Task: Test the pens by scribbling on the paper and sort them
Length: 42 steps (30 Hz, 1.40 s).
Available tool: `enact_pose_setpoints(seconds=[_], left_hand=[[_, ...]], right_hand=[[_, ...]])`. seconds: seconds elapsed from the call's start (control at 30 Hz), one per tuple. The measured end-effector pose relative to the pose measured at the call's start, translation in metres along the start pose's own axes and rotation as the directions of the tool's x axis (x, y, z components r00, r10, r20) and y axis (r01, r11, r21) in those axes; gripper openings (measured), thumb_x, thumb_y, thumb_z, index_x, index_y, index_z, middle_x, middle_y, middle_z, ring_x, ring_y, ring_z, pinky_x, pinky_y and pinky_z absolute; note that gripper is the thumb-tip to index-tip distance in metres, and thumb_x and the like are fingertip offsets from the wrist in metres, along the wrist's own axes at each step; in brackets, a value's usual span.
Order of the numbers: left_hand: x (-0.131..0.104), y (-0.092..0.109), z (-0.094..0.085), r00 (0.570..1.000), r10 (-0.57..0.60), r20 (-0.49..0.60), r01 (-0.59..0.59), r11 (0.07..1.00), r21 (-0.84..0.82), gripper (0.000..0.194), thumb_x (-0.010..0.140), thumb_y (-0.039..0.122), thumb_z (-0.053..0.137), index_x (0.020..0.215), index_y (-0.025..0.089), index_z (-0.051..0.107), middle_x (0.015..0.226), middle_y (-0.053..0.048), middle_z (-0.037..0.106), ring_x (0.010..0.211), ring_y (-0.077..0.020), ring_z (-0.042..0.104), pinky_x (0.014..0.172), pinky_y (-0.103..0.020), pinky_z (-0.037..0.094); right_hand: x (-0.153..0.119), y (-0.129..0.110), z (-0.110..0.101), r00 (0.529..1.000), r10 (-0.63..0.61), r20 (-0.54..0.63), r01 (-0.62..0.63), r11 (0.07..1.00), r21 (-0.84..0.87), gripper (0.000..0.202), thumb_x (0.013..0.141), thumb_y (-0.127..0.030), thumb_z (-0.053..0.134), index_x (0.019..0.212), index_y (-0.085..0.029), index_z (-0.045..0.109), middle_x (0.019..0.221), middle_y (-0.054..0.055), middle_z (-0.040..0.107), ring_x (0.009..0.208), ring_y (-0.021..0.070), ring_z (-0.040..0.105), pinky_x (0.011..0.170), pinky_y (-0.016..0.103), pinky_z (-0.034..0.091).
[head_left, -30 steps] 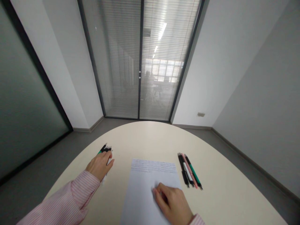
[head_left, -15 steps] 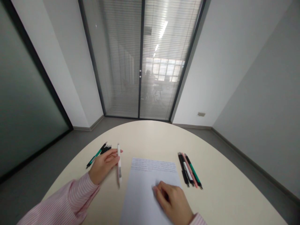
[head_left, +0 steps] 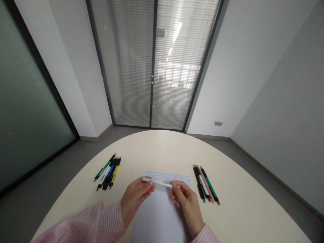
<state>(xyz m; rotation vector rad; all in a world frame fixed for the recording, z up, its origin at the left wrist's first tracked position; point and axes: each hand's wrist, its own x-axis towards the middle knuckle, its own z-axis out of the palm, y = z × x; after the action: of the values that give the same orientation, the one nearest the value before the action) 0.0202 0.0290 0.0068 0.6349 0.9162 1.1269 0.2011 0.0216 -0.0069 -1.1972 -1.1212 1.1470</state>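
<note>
A white pen (head_left: pixel 162 183) lies nearly level between my two hands, above the upper part of a sheet of paper (head_left: pixel 157 216). Thumb and fingers of my left hand (head_left: pixel 138 192) pinch it near its left end. At the other end, my right hand (head_left: pixel 186 202) grips it between thumb and fingertips, hiding that tip. Rows of handwriting run across the top of the sheet; the part below looks blank. Both wrists are in pink striped sleeves.
On the round cream table (head_left: pixel 162 145), several pens (head_left: pixel 108 172) in green, white, blue and yellow lie at the left. Right of the paper lies another group of pens (head_left: pixel 205 184), black, white, pink and green. Beyond stands a glass partition with blinds (head_left: pixel 152 67).
My left hand has brought the white pen rightward over the paper, turning it from upright in view to level. My right hand has risen from the sheet and taken hold of its other end.
</note>
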Motion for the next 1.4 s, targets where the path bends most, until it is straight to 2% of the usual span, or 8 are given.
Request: enact_pose_setpoints(seconds=[0.17, 0.37, 0.5, 0.63, 0.87, 1.1, 1.3, 1.4], left_hand=[[0.001, -0.002, -0.006, 0.995, 0.062, -0.073, -0.058, 0.997, 0.06, 0.046, 0.056, 0.041, 0.083, 0.087, 0.012, 0.067, 0.071, -0.003, 0.069, 0.068, -0.0116, 0.063, 0.068, -0.019, 0.051], [0.0, 0.002, -0.012, 0.995, 0.085, -0.059, -0.072, 0.979, 0.193, 0.047, 0.057, 0.044, 0.081, 0.088, 0.011, 0.066, 0.075, -0.007, 0.072, 0.073, -0.0154, 0.066, 0.071, -0.023, 0.051], [0.001, 0.001, -0.015, 0.993, 0.107, -0.048, -0.092, 0.962, 0.256, 0.045, 0.058, 0.044, 0.08, 0.086, 0.012, 0.066, 0.075, -0.007, 0.071, 0.072, -0.0168, 0.067, 0.071, -0.026, 0.051], [0.003, 0.0, -0.016, 0.991, 0.13, -0.03, -0.116, 0.948, 0.296, 0.045, 0.058, 0.045, 0.08, 0.085, 0.012, 0.066, 0.074, -0.007, 0.071, 0.072, -0.0182, 0.067, 0.07, -0.028, 0.052], [-0.001, 0.002, -0.011, 0.991, 0.128, 0.043, -0.134, 0.925, 0.357, 0.043, 0.058, 0.045, 0.079, 0.082, 0.012, 0.065, 0.071, -0.007, 0.07, 0.069, -0.0184, 0.066, 0.067, -0.029, 0.052], [-0.007, 0.002, -0.004, 0.977, 0.163, 0.14, -0.209, 0.87, 0.446, 0.033, 0.059, 0.034, 0.079, 0.08, 0.014, 0.064, 0.071, -0.004, 0.066, 0.069, -0.0169, 0.064, 0.067, -0.026, 0.051], [-0.006, -0.001, -0.013, 0.95, 0.242, 0.199, -0.313, 0.739, 0.596, 0.022, 0.073, 0.035, 0.068, 0.077, 0.015, 0.062, 0.066, -0.003, 0.065, 0.063, -0.0157, 0.062, 0.06, -0.023, 0.048], [-0.005, -0.003, -0.015, 0.92, 0.282, 0.274, -0.393, 0.644, 0.657, 0.028, 0.084, 0.038, 0.055, 0.068, 0.016, 0.059, 0.059, -0.001, 0.062, 0.054, -0.0129, 0.058, 0.054, -0.021, 0.045]], right_hand=[[-0.001, 0.011, -0.009, 0.996, 0.044, -0.073, -0.04, 0.997, 0.061, 0.034, 0.073, -0.047, 0.067, 0.082, -0.015, 0.068, 0.054, -0.003, 0.05, 0.048, 0.0091, 0.04, 0.044, 0.02, 0.028], [-0.003, 0.008, -0.01, 0.98, 0.134, -0.146, -0.096, 0.966, 0.239, 0.037, 0.066, -0.047, 0.073, 0.083, -0.013, 0.07, 0.053, -0.003, 0.05, 0.047, 0.0085, 0.037, 0.042, 0.02, 0.026], [-0.003, 0.002, -0.007, 0.982, 0.128, -0.141, -0.079, 0.947, 0.31, 0.038, 0.069, -0.05, 0.07, 0.08, -0.014, 0.071, 0.047, -0.004, 0.045, 0.043, 0.0082, 0.033, 0.041, 0.021, 0.024], [-0.002, -0.001, -0.006, 0.979, 0.141, -0.149, -0.078, 0.927, 0.368, 0.037, 0.067, -0.049, 0.072, 0.077, -0.013, 0.072, 0.049, -0.002, 0.049, 0.044, 0.0092, 0.037, 0.04, 0.022, 0.027], [-0.006, -0.004, -0.002, 0.978, 0.207, -0.003, -0.185, 0.883, 0.431, 0.034, 0.062, -0.041, 0.08, 0.082, -0.014, 0.073, 0.054, 0.0, 0.058, 0.046, 0.0069, 0.044, 0.042, 0.018, 0.033], [-0.01, -0.006, 0.003, 0.979, 0.168, 0.116, -0.2, 0.897, 0.393, 0.031, 0.062, -0.036, 0.081, 0.077, -0.011, 0.071, 0.058, 0.004, 0.065, 0.047, 0.0088, 0.05, 0.044, 0.02, 0.035], [-0.008, -0.006, 0.002, 0.959, 0.177, 0.219, -0.252, 0.888, 0.385, 0.027, 0.066, -0.036, 0.079, 0.07, -0.012, 0.067, 0.061, 0.005, 0.067, 0.049, 0.0095, 0.053, 0.047, 0.02, 0.038], [-0.007, -0.004, 0.002, 0.946, 0.204, 0.252, -0.29, 0.882, 0.373, 0.027, 0.065, -0.035, 0.08, 0.071, -0.012, 0.067, 0.061, 0.005, 0.067, 0.05, 0.0095, 0.053, 0.047, 0.02, 0.038]])
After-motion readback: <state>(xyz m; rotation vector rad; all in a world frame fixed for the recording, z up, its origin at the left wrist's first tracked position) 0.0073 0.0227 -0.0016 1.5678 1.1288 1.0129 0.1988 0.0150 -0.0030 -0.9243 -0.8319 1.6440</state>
